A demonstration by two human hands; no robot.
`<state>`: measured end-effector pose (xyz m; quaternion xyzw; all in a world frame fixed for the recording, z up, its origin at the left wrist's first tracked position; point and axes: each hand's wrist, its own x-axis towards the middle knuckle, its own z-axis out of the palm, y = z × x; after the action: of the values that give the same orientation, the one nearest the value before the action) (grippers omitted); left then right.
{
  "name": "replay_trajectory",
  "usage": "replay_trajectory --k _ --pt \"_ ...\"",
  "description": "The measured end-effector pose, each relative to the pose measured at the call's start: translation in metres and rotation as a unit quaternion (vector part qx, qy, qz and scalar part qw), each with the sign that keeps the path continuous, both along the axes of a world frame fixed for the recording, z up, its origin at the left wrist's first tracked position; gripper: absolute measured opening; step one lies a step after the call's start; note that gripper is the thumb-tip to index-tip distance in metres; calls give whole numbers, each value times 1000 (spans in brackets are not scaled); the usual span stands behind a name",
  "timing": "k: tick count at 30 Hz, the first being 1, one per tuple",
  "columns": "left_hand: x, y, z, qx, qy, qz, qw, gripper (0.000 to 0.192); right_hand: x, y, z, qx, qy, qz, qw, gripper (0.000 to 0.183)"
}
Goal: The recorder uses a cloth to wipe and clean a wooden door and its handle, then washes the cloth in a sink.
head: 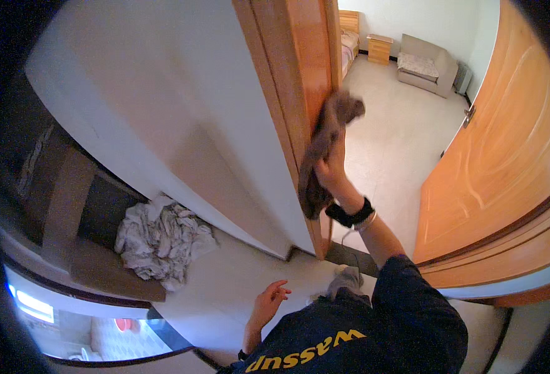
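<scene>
My right hand (334,163) holds a brown cloth (319,154) against the wooden door frame (305,61). The cloth hangs down along the jamb, and its upper end is blurred. A black band and a pale bracelet sit on that wrist. Lower down, my left hand (269,301) hangs in front of my body with its fingers apart, holding nothing. Beyond the frame, an orange wooden door (499,163) with a metal handle (469,117) stands open on the right.
A heap of pale crumpled fabric (165,240) lies on the floor to the left. Through the doorway are a grey armchair (426,68), a wooden nightstand (379,49) and part of a bed (349,42). A tiled room with a red basin (123,324) shows at lower left.
</scene>
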<state>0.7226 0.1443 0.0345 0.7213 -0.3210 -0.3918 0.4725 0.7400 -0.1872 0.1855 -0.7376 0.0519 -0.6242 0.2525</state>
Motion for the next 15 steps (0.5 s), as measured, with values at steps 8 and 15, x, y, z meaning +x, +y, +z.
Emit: replay_trajectory --k 8,15 --pt "12 8 2 5 25 33 999 30 -20 32 -110 80 114 -20 990 77" --pt "7 -15 26 -8 26 -1 1000 31 10 -26 52 -76 -55 -92 991 52"
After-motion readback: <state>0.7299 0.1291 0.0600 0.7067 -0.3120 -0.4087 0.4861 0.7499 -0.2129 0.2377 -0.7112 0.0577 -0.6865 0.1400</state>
